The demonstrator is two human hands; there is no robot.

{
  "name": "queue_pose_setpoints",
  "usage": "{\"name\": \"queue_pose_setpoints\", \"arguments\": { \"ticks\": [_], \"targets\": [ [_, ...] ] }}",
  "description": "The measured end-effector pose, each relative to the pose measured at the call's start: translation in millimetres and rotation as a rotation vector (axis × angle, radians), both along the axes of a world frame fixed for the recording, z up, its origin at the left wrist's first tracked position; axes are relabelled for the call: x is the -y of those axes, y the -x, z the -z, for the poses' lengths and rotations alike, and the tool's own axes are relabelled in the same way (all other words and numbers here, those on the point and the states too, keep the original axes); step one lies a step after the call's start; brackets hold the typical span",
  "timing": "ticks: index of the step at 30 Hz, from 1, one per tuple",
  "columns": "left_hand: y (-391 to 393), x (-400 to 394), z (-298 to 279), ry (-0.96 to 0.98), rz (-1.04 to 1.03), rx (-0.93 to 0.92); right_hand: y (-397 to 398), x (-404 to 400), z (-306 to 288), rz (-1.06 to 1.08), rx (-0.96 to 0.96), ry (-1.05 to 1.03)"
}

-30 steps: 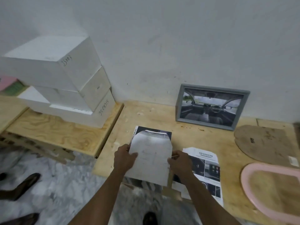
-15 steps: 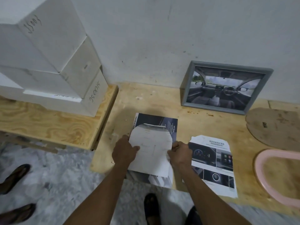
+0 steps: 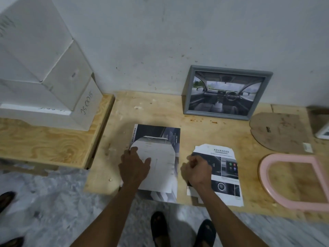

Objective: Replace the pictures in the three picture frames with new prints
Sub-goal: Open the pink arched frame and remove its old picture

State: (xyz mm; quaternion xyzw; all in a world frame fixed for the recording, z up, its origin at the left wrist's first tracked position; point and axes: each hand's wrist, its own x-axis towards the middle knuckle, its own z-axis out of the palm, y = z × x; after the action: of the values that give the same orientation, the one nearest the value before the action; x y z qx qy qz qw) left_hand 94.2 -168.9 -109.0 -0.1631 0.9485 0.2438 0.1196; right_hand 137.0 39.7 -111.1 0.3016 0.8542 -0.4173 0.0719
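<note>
A white arch-cut print (image 3: pixel 160 163) lies face down on a dark brochure page (image 3: pixel 154 131) near the front edge of the plywood table (image 3: pixel 151 107). My left hand (image 3: pixel 134 166) rests flat on the print's left side. My right hand (image 3: pixel 195 171) is curled in a fist over the left edge of a cut print headed "ADVANCED" (image 3: pixel 226 175); I see nothing in it. A grey frame (image 3: pixel 187 93) with a car-interior picture leans on the wall. A pink arch-shaped frame (image 3: pixel 263 177) lies flat at the right, with its brown backing board (image 3: pixel 279 132) behind it.
Stacked white boxes (image 3: pixel 53 68) stand on a lower plywood shelf (image 3: pixel 44 143) at the left. A corner of a white object (image 3: pixel 323 132) shows at the right edge. My feet (image 3: pixel 158 227) are on the marble floor below the table; another person's shoes (image 3: pixel 5 198) are at the far left.
Both hands held the white print up; it now lies on the brochure. My right hand let go and moved right over the "ADVANCED" print. The view moved closer to the table.
</note>
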Motion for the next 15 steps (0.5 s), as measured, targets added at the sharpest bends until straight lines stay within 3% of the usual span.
{"name": "queue_pose_setpoints", "arguments": {
  "ticks": [6,10,15],
  "targets": [
    [-28,-84,-7,-0.194,0.155,0.041,-39,-91,-7,0.120,0.034,-0.197],
    [-47,-130,0,-0.187,0.248,0.161,-58,-134,8,0.111,0.116,-0.282],
    [-53,-159,6,-0.126,0.248,0.171,-64,-147,24,0.092,0.159,-0.215]
  ]
}}
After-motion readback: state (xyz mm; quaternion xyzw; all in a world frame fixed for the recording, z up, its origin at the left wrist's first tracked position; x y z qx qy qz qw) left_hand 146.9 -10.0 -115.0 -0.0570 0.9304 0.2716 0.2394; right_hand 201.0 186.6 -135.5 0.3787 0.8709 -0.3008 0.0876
